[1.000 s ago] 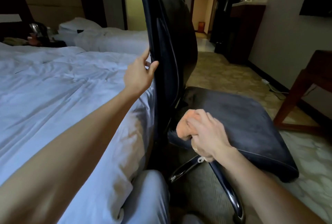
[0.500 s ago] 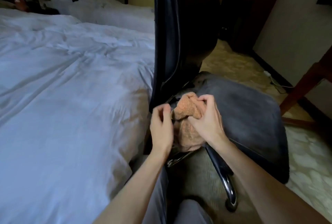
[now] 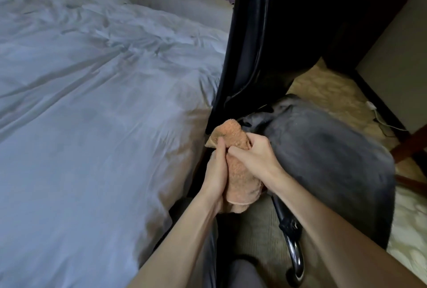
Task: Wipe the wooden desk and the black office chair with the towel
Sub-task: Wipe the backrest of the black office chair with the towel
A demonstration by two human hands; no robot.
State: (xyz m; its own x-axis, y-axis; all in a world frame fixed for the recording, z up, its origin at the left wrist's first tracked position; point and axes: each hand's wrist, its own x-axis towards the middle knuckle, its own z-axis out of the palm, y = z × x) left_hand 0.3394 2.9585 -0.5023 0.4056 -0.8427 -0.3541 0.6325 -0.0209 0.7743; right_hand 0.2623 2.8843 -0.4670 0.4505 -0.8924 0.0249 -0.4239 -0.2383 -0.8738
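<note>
The left hand (image 3: 215, 172) and right hand (image 3: 256, 158) gripped the fuzzy orange towel (image 3: 241, 172), rolled, mid-frame beside the glossy black chair (image 3: 261, 52); earlier the left held its backrest.

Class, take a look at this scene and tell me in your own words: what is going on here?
A person grips a bunched orange towel with both hands: the left hand round its lower part, the right hand higher up. They hold it by the black office chair, near where the backrest meets the seat, with a white bed to the left. Whether the towel touches the chair cannot be told.
</note>
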